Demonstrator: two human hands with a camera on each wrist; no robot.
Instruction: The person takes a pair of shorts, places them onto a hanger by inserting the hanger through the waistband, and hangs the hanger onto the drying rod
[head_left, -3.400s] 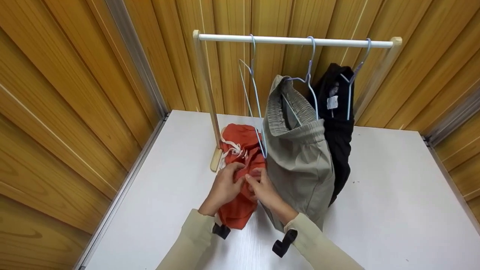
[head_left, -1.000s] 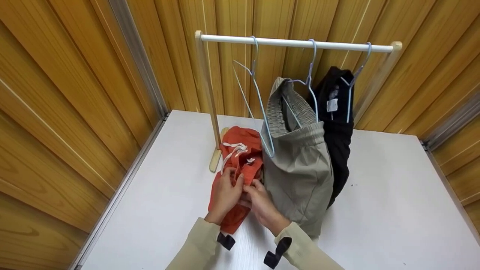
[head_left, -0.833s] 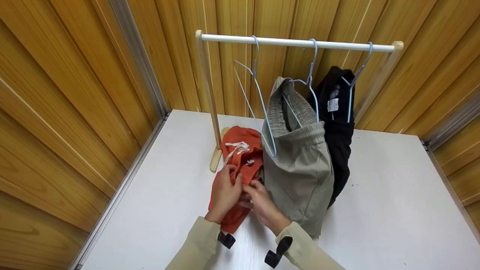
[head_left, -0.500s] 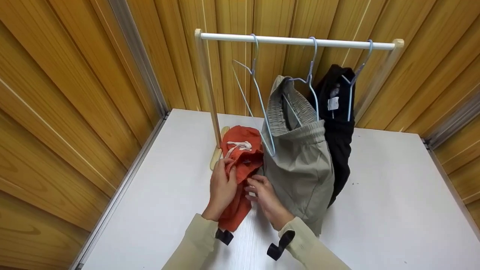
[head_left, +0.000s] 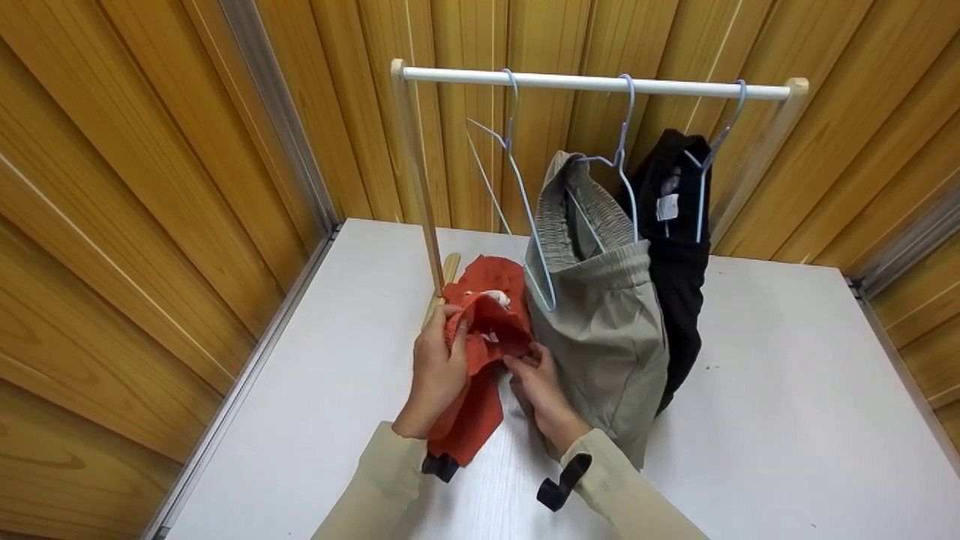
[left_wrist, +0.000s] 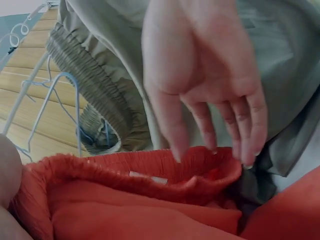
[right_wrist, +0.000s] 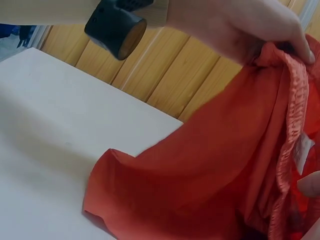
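Note:
A pair of red pants (head_left: 480,405) with a white drawstring (head_left: 495,298) lies bunched on the white table. Its gathered waistband stands open toward me, and a small white label (right_wrist: 303,152) shows inside. My left hand (head_left: 439,364) grips the waistband's left side, thumb at the front. At the right side, my right hand (head_left: 541,382) pinches the edge between thumb and fingers. From the left wrist, the right hand (left_wrist: 210,85) reaches down to the waistband with its fingers fairly straight. Just beyond the pants hangs a bare blue wire hanger (head_left: 523,187).
A small rack with a white rail (head_left: 566,80) and wooden posts (head_left: 418,180) stands at the back. Grey pants (head_left: 607,337) hang close beside my right hand, with black pants (head_left: 679,300) farther right. Wood-panelled walls (head_left: 150,150) enclose the table (head_left: 787,390).
The waistband has been lifted and spread so its opening shows. My left hand has moved up and left along it, my right hand slightly right. The drawstring is now partly covered.

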